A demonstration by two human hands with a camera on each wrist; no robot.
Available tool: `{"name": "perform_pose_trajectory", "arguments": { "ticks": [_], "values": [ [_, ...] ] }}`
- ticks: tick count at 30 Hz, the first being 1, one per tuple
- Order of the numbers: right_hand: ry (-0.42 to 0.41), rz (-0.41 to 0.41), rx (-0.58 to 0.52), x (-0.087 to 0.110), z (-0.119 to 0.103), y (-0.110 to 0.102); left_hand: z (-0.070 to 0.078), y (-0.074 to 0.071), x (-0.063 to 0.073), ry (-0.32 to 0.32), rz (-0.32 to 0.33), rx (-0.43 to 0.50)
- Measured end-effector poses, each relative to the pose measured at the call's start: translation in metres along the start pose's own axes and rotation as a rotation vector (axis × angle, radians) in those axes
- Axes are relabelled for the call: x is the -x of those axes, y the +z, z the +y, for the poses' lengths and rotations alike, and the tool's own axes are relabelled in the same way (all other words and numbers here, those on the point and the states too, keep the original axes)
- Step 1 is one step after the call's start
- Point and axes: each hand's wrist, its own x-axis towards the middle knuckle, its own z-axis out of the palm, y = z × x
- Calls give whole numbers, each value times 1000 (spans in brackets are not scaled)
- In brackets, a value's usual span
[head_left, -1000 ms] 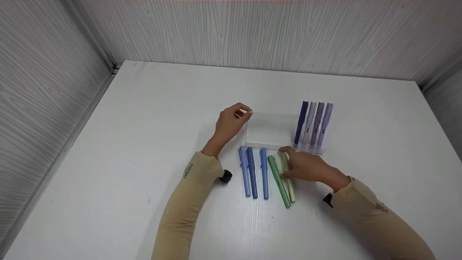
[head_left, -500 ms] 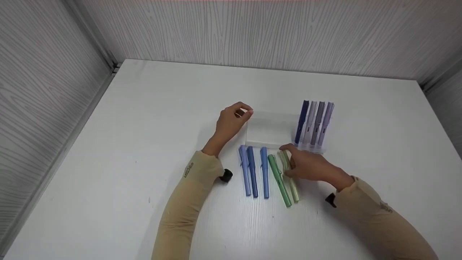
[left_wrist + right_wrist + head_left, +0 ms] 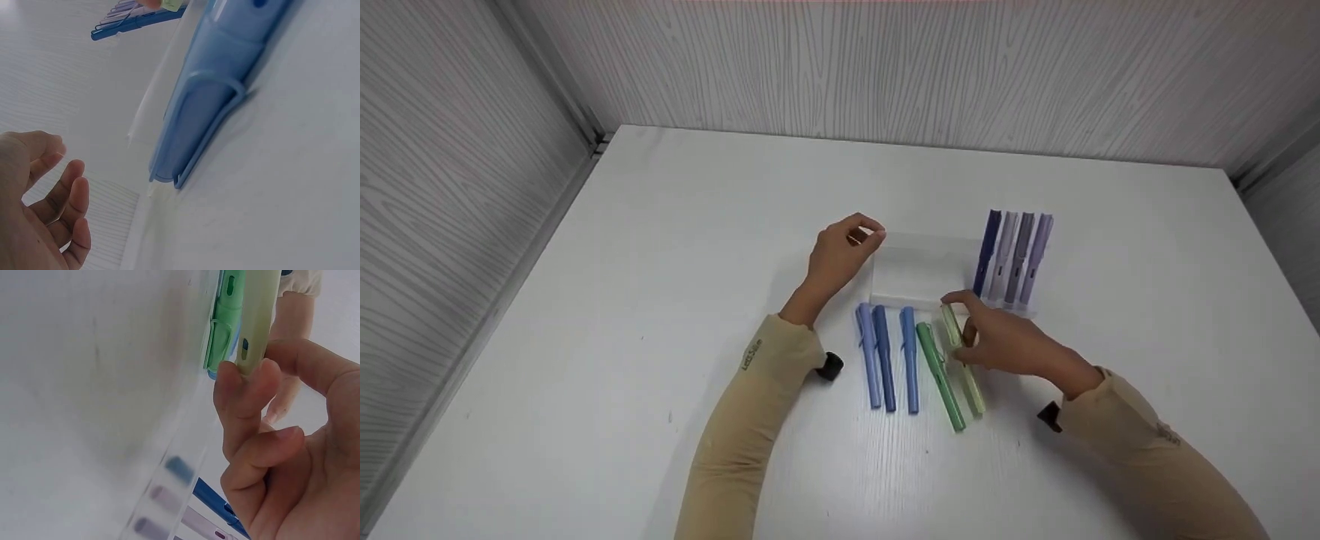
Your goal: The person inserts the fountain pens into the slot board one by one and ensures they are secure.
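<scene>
My left hand (image 3: pixel 838 255) pinches the upper left corner of a clear pen rack (image 3: pixel 922 300) with thumb and forefinger. In the left wrist view, the other fingers of this left hand (image 3: pixel 53 202) curl loosely. My right hand (image 3: pixel 1001 337) grips a pale green pen (image 3: pixel 973 386), its upper end tilted toward the rack. The right wrist view shows fingers around the end of that pale green pen (image 3: pixel 259 320). A green pen (image 3: pixel 940 375) lies just left of it on the table. Several purple-toned pens (image 3: pixel 1022 259) stand in the rack's right part.
Three blue pens lie side by side before the rack: a light one (image 3: pixel 868 356), a darker one (image 3: pixel 883 358) and a mid-blue one (image 3: pixel 910 360). The white table (image 3: pixel 697 225) ends at a wood-grained panel (image 3: pixel 885 75) behind and another panel (image 3: pixel 457 187) at left.
My right hand has lifted the pale green pen slightly and shifted it rightward, away from the green pen. The left hand, the rack and the other pens stay where they were.
</scene>
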Motion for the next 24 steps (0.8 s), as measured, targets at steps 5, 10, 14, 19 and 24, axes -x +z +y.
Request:
{"name": "perform_pose_trajectory", "arguments": {
  "ticks": [5,10,14,19,24],
  "values": [
    [5,-17,-8,0,0,-1,1,-1,0,6,-1,3],
    [-62,6,27,2,0,0,0,0,0,1,-1,18],
    [-116,6,47,4,1,0,-1,0,1,-8,-7,23],
    [-112,-8,53,6,1,0,-1,0,1,-2,-6,17],
    [-95,-6,38,6,1,-1,-1,0,0,0,-2,23]
  ]
}}
